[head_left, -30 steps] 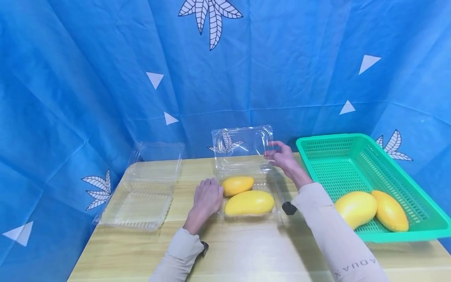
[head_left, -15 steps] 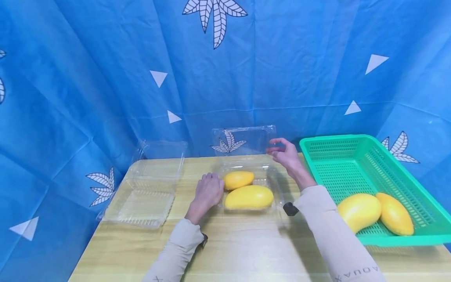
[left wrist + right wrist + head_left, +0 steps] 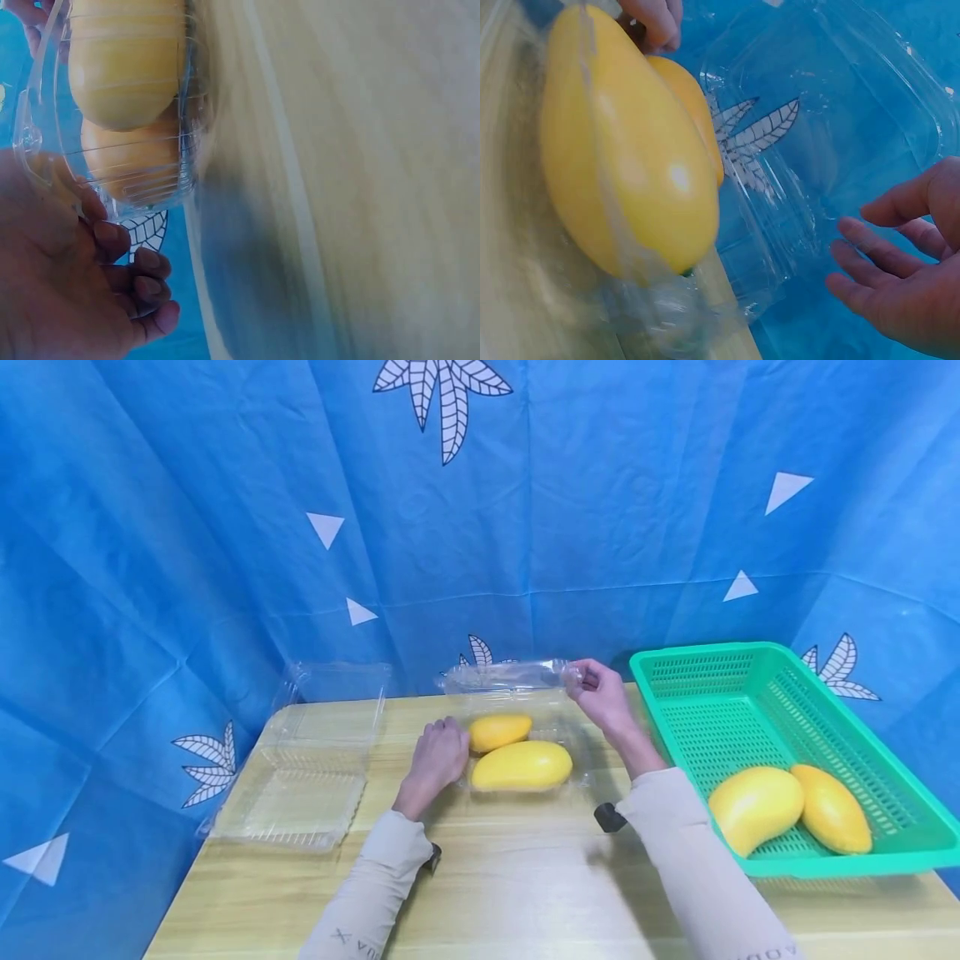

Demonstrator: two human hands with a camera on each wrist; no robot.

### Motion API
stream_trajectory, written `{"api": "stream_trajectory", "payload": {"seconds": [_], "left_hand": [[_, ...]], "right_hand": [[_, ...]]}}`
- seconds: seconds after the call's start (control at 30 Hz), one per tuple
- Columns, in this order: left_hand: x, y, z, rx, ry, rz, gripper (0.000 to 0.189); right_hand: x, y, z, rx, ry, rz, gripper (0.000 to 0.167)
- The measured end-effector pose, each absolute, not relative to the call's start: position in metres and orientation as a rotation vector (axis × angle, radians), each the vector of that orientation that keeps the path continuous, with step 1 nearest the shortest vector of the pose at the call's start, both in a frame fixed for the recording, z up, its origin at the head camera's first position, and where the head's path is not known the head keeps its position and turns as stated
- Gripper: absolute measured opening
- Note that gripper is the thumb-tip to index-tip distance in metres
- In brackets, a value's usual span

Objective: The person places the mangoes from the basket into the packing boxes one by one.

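Fingers of my right hand (image 3: 602, 697) are parted and loosely bent at the right end of the clear lid (image 3: 502, 677); in the right wrist view a gap shows between their tips, and I cannot tell whether they bear any of its weight. My left hand (image 3: 437, 752) is curled at the left end of the clear container (image 3: 581, 760), thumb and forefinger seeming to pinch its rim. That container sits at the centre of the frame on the bench (image 3: 525, 893), the lid tilted up along its far side. In it the larger mango (image 3: 522, 767) lies in front of the smaller mango (image 3: 500, 732), the two close together

From here, I'd judge, the lid could spring back towards the blue curtain (image 3: 637, 510) if my right touch is too light. Brought over, it might jam on the larger mango, which bulges high, or close crooked because I steer it from one end only. If my left pinch slackens, the light base could skid

Further out, a second clear container (image 3: 307, 802) stands open at the left of the frame, and the green basket (image 3: 862, 864) at lower right holds two more mangoes (image 3: 756, 810)
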State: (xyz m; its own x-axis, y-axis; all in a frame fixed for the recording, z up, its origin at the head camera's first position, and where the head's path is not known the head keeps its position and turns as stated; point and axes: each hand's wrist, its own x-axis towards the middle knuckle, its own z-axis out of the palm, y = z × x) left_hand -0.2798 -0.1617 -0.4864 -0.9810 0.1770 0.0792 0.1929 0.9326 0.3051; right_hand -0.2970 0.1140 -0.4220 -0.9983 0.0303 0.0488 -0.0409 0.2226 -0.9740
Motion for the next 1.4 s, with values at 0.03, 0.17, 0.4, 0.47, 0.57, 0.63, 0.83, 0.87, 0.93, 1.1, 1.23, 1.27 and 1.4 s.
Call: {"api": "stream_trajectory", "payload": {"seconds": [0.03,0.17,0.4,0.47,0.57,0.63,0.83,0.87,0.93,1.1,1.23,1.27,1.4], "left_hand": [[-0.281,-0.162,-0.487,-0.283,-3.041,-0.491,0.037],[-0.287,-0.164,-0.488,-0.255,-3.051,-0.519,0.046],[-0.297,-0.168,-0.486,-0.274,-3.031,-0.514,0.05],[-0.3,-0.167,-0.485,-0.266,-3.033,-0.526,0.049],[-0.304,-0.165,-0.483,-0.247,-3.055,-0.566,0.047],[-0.305,-0.164,-0.482,-0.226,-3.061,-0.624,0.049],[-0.308,-0.167,-0.485,-0.286,-3.01,-0.789,0.051],[-0.309,-0.169,-0.485,-0.325,-2.989,-0.838,0.051],[-0.31,-0.174,-0.487,-0.36,-2.966,-0.984,0.051],[-0.312,-0.186,-0.49,-0.338,-2.911,-1.398,0.042],[-0.309,-0.193,-0.49,-0.287,-2.85,-1.637,0.029],[-0.306,-0.195,-0.488,-0.267,-2.843,-1.681,0.028],[-0.297,-0.198,-0.481,-0.23,-2.824,-1.814,0.027]], "right_hand": [[-0.296,0.113,-0.423,0.018,-2.418,1.906,0.033],[-0.293,0.11,-0.424,0.067,-2.413,1.884,0.035],[-0.282,0.109,-0.431,0.164,-2.409,1.841,0.044],[-0.277,0.109,-0.433,0.196,-2.414,1.819,0.047],[-0.271,0.11,-0.437,0.231,-2.423,1.798,0.052],[-0.267,0.111,-0.44,0.236,-2.43,1.803,0.056],[-0.259,0.111,-0.449,0.242,-2.514,1.72,0.068],[-0.258,0.111,-0.45,0.253,-2.521,1.705,0.069],[-0.256,0.111,-0.453,0.275,-2.529,1.686,0.072],[-0.252,0.11,-0.458,0.298,-2.563,1.648,0.075],[-0.25,0.109,-0.459,0.313,-2.591,1.636,0.079],[-0.25,0.109,-0.459,0.317,-2.595,1.629,0.08],[-0.249,0.11,-0.46,0.322,-2.613,1.601,0.081]]}}
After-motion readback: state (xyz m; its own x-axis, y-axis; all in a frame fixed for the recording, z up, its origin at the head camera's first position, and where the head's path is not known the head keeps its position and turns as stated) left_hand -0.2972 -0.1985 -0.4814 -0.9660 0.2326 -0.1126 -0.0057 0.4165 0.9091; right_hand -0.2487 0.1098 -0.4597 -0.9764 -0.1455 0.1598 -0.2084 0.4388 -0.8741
